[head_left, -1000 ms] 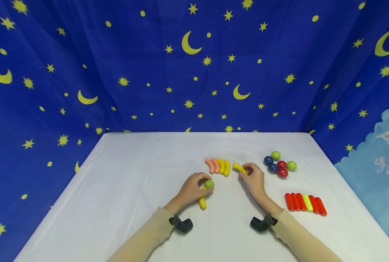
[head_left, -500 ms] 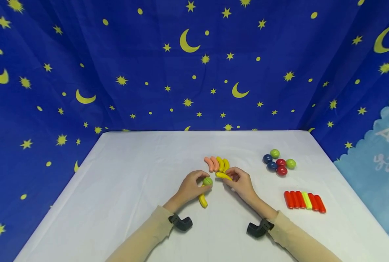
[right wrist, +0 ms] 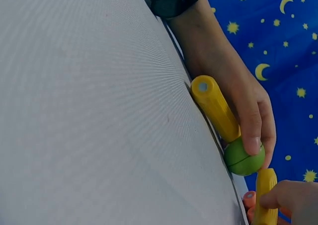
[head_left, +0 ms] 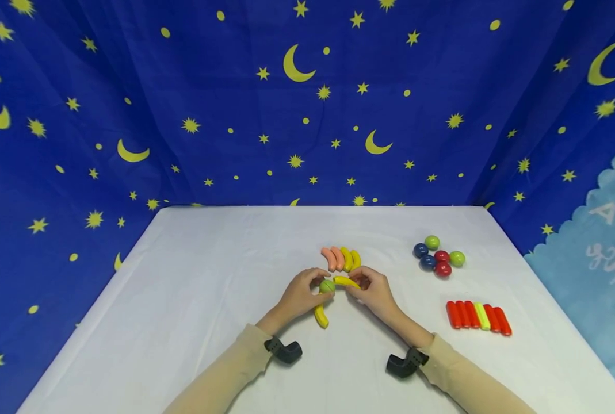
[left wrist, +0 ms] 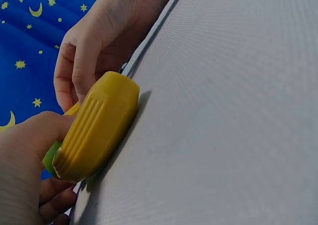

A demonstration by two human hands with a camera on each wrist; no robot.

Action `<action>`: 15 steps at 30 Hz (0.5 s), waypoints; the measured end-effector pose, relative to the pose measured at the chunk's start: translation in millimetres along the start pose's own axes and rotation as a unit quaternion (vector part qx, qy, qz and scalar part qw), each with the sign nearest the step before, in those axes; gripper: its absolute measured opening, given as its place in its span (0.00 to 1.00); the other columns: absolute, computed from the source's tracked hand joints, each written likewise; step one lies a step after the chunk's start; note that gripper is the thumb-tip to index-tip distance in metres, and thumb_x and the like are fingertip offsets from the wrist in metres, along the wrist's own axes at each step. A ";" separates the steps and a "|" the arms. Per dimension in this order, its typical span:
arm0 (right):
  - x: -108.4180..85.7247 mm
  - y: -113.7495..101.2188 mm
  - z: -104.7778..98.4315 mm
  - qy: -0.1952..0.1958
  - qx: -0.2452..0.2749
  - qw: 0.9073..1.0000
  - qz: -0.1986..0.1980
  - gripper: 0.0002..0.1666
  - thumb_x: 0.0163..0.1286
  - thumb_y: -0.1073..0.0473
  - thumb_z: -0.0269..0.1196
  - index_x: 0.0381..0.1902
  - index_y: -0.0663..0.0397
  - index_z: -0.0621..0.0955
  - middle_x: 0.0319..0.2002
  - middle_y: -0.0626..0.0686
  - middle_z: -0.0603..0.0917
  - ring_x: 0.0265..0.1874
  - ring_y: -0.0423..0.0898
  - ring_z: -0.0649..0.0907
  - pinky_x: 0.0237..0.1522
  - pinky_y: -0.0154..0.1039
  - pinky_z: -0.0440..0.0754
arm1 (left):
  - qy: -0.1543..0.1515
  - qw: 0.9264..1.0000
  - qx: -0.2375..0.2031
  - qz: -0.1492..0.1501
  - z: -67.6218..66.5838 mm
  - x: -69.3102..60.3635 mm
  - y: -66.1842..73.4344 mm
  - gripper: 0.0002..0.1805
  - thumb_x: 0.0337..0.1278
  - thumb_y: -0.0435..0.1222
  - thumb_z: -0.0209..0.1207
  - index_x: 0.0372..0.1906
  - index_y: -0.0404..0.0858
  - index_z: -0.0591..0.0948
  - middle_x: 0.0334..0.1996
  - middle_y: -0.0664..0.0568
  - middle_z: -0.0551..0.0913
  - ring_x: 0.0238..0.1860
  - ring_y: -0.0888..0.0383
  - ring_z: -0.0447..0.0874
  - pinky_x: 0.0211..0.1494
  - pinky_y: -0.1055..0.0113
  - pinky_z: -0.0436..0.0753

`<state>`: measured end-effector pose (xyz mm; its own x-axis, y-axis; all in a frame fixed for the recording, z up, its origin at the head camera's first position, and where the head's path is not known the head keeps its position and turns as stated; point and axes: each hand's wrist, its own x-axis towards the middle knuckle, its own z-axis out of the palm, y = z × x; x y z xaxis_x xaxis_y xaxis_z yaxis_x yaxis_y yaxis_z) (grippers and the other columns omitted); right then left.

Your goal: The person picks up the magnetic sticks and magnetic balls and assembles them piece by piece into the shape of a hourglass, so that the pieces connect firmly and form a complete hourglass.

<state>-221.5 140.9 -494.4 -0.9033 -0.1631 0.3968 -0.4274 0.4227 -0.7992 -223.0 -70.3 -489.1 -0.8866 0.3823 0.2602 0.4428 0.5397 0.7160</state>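
Note:
In the head view my left hand (head_left: 301, 294) holds a green ball (head_left: 327, 286) between thumb and fingers. Against the ball's near side lies a yellow banana-shaped piece (head_left: 321, 317), which looms large in the left wrist view (left wrist: 97, 128). My right hand (head_left: 375, 292) pinches another yellow piece (head_left: 346, 282), its free end beside the ball's right side. The right wrist view shows the green ball (right wrist: 243, 157) under the left fingertips, one yellow piece (right wrist: 215, 107) at it and the pinched one (right wrist: 266, 197) close by; whether that one touches the ball I cannot tell.
Just beyond the hands stand two pink pieces (head_left: 333, 259) and two yellow ones (head_left: 351, 259) in a row. Blue, red and green balls (head_left: 442, 257) cluster at the right. Nearer lies a row of red sticks (head_left: 461, 314) with one yellow-green stick (head_left: 482, 317).
My right hand has moved left and slightly nearer, bringing its yellow piece from right of the pink and yellow row to beside the green ball. My left hand has stayed nearly in place.

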 end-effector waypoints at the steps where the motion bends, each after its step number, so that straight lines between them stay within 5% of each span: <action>1: 0.0 0.2 -0.1 0.003 -0.005 1.000 -0.003 0.13 0.50 0.69 0.71 0.36 0.61 0.82 0.28 0.57 0.83 0.25 0.34 0.75 0.26 0.28 0.75 | -0.001 1.000 0.000 -0.001 -0.2 0.1 0.0 0.21 0.50 0.43 0.68 0.50 0.41 0.80 0.42 0.52 0.82 0.42 0.59 0.78 0.49 0.66 0.78; 15: -1.7 1.4 0.2 -0.030 -0.009 0.999 -0.016 0.11 0.52 0.72 0.69 0.35 0.60 0.83 0.34 0.57 0.85 0.29 0.46 0.79 0.32 0.31 0.78 | -0.009 0.999 0.004 0.033 0.7 -0.4 -2.7 0.18 0.52 0.44 0.66 0.47 0.42 0.82 0.37 0.55 0.83 0.38 0.63 0.77 0.45 0.70 0.77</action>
<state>-220.7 141.6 -496.3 -0.8897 -0.2306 0.3940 -0.4564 0.4323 -0.7777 -223.7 -71.4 -491.6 -0.8536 0.4295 0.2950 0.5005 0.5187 0.6931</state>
